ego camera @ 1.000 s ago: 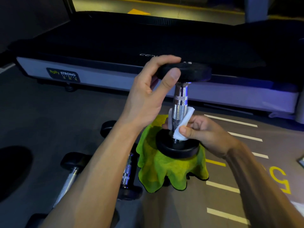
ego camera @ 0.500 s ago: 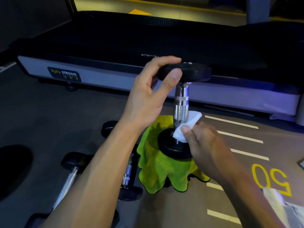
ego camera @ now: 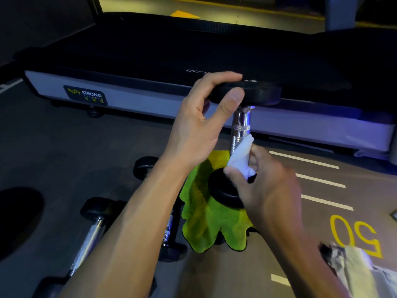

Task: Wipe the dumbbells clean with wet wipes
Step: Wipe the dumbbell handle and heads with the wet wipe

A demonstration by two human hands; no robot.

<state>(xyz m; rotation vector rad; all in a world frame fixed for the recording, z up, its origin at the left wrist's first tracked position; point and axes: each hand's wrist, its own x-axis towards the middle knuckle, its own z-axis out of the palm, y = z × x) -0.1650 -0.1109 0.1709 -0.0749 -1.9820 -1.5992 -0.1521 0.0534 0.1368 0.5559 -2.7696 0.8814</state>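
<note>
Reading "BODY STRONG" treadmill label [ego camera: 85, 95], floor "50" [ego camera: 355, 235]

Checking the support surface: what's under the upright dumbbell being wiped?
A crumpled lime-green microfibre cloth lies beneath the upright black-and-chrome dumbbell, draping downward. Whatever the cloth covers is hidden, so the actual support cannot be told.

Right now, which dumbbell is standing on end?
The dumbbell on the green cloth, its top gripped by the left hand while the right hand wipes its handle. The two others lie flat on the floor.
</note>
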